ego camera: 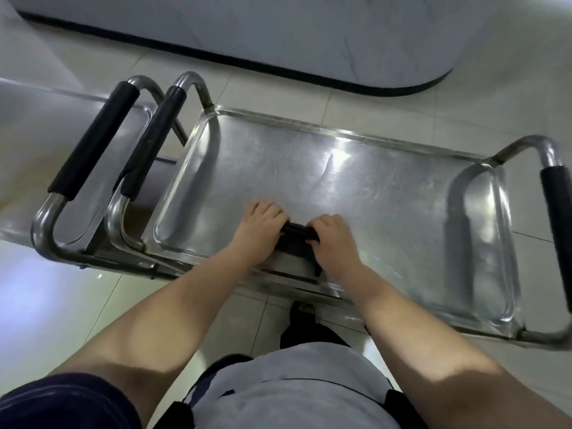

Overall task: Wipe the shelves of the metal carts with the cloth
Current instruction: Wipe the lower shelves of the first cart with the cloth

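Alongside — second cart [96, 140], hands [263, 230] [332, 243] gripping cloth [297, 231]

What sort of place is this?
Likely a restaurant or hotel service area, though that is not certain: a steel cart beside a second cart, a glossy tiled floor and a curved marble-look counter. The left hand and right hand grip a cloth.

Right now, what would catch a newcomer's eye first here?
The left hand and right hand grip a dark cloth between them at the near edge of the shiny cart shelf. A second cart stands close on the left, black handle grips side by side.
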A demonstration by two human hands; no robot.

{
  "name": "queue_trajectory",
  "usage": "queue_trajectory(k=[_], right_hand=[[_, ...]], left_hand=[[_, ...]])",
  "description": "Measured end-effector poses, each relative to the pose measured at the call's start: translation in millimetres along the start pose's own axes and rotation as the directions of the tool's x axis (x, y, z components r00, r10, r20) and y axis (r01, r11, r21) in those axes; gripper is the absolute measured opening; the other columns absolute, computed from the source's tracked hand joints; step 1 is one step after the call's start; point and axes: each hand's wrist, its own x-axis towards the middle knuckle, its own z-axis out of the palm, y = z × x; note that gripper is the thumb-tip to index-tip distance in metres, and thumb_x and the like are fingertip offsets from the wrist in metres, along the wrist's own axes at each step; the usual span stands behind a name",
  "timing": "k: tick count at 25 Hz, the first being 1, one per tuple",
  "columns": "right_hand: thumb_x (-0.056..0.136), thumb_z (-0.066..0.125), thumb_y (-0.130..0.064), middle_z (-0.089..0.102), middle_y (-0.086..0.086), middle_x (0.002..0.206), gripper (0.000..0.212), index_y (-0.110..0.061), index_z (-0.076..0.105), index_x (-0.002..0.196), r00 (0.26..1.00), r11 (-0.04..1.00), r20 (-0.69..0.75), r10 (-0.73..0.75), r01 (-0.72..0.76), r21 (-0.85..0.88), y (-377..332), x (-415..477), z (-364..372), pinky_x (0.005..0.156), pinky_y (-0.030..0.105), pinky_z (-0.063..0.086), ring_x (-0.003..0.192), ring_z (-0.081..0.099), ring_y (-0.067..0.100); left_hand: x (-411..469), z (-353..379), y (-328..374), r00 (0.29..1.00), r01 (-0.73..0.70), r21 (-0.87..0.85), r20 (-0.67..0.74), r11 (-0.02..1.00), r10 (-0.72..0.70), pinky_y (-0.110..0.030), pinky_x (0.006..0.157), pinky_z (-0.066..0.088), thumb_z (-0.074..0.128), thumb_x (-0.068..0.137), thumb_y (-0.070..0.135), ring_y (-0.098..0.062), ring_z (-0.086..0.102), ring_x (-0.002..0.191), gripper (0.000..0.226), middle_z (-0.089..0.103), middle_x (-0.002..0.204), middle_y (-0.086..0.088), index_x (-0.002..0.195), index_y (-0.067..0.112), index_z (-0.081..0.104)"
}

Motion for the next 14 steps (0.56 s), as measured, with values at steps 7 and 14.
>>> queue_trajectory(k=[7,14], right_hand=[[0.081,0.065,0.002,0.063,0.014,0.093,0.021,-0.002,0.067,0.101,0.967,0.996,-0.246,0.067,-0.078,-0.035,-58.1,-111.2,-2.9,0.075,0.042,0.044,0.087,0.055,0.038],[0.077,0.062,0.014,0.059,0.017,0.083,0.015,0.004,0.064,0.088,0.962,0.979,-0.184,0.201,-0.201,0.018,-101.9,-223.3,21.7,0.07,0.047,0.044,0.079,0.054,0.039]], left_hand=[[-87.8,-28.2,34.2,0.962,-0.214,-0.119,-0.2,0.97,0.187,-0.04,0.08,0.046,0.076,0.073,0.008,-0.032,0.062,0.08,0.026,0.065,0.094,-0.011,0.098,0.008,0.069],[-180.0,-15.4,66.6,0.952,-0.301,-0.257,-0.141,0.918,0.273,-0.043,0.081,0.049,0.081,0.07,0.002,-0.037,0.064,0.083,0.032,0.067,0.095,-0.016,0.101,0.001,0.07]])
